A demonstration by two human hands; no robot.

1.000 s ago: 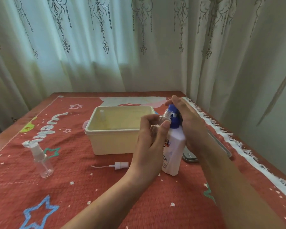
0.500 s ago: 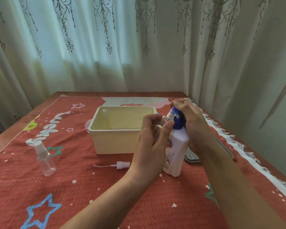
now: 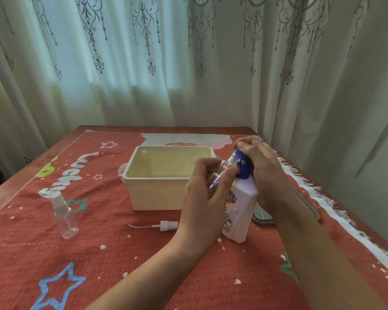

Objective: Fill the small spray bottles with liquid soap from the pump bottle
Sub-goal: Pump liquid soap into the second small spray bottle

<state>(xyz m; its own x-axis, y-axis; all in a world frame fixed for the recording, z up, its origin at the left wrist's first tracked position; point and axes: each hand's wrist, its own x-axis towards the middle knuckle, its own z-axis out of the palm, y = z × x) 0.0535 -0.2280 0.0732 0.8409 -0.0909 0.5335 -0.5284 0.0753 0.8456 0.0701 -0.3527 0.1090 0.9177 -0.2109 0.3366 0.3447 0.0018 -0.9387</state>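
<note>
The left grip (image 3: 207, 198) pinches the small clear plastic spray bottle (image 3: 220, 175), mouth tilted to the spout beneath the right grip (image 3: 262, 173) curled over the top of the white plastic pump bottle (image 3: 240, 211); any drift could spill soap.

Left hand (image 3: 207, 198) in a pinch; right hand (image 3: 263, 173) curled downward

Pump bottle (image 3: 241, 211) stands right of the tub (image 3: 164, 189), spray head (image 3: 166, 225) before it.

The right hand (image 3: 263, 175) has curled its fingers (image 3: 248, 146) over the pump head (image 3: 245, 171).
</note>
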